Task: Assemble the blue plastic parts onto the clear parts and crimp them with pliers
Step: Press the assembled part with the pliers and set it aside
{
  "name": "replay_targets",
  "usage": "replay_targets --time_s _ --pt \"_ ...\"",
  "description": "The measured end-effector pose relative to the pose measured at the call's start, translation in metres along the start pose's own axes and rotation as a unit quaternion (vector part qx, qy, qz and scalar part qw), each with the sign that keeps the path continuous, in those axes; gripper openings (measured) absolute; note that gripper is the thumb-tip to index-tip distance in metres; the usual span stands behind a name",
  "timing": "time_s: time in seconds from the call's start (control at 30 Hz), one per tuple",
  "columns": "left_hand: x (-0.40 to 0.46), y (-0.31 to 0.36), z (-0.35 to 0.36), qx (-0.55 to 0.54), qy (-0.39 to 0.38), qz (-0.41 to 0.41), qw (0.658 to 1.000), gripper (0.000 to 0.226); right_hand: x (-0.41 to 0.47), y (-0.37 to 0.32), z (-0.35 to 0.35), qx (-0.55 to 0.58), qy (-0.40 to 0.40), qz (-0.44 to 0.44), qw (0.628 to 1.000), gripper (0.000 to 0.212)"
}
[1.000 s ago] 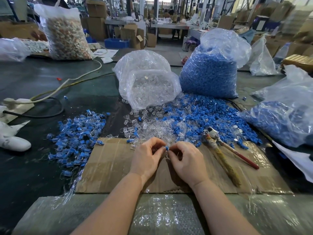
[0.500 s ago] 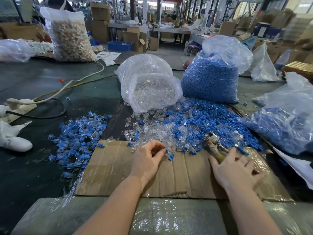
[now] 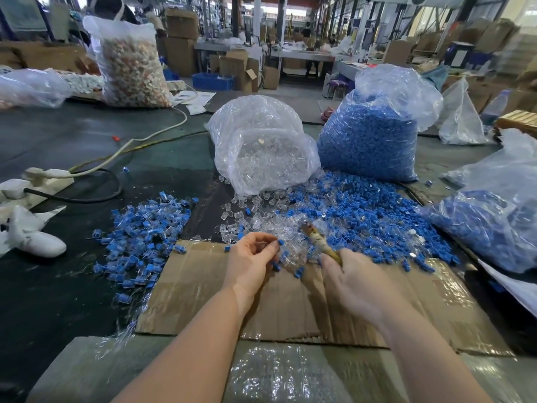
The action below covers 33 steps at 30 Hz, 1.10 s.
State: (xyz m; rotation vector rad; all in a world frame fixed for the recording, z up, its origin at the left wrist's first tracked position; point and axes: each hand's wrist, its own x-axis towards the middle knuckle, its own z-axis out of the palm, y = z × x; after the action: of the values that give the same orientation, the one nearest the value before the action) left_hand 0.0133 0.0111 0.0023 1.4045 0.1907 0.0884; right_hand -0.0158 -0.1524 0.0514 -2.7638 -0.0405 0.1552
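Head view: left hand [image 3: 250, 258] pinches one fitted blue-and-clear part [image 3: 278, 246]; right hand [image 3: 353, 276] grips pliers [image 3: 319, 241], crimp pending. Finished pile [image 3: 139, 239] small near the cardboard's [image 3: 203, 292] left edge; loose stock [image 3: 348, 216] plentiful.

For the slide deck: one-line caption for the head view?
Left hand pinches a blue-and-clear part while right hand grips the pliers over the cardboard sheet.

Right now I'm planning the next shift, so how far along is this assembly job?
Early days. Done: a modest pile of assembled pieces lies left of the cardboard. In hand: the left hand pinches a blue-and-clear piece, and the right hand grips the pliers. Left: the loose heap, plus a bag of clear parts and a bag of blue parts.
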Motion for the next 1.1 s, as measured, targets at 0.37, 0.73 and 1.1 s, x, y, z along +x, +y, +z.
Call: replay_targets --time_s 0.37,0.73,1.1 --pt "0.004 0.004 0.006 -0.005 0.033 -0.026 0.999 0.010 -0.009 -0.022 -0.019 0.166 -0.169 0.009 0.971 0.036" --pt "0.000 0.007 0.004 -0.009 0.034 -0.030 0.999 0.008 -0.007 -0.018 -0.019 0.190 -0.228 0.017 0.955 0.011" --pt "0.002 0.007 0.005 -0.017 0.045 -0.030 0.998 0.011 -0.009 -0.024 -0.026 0.184 -0.220 0.005 0.958 0.018"
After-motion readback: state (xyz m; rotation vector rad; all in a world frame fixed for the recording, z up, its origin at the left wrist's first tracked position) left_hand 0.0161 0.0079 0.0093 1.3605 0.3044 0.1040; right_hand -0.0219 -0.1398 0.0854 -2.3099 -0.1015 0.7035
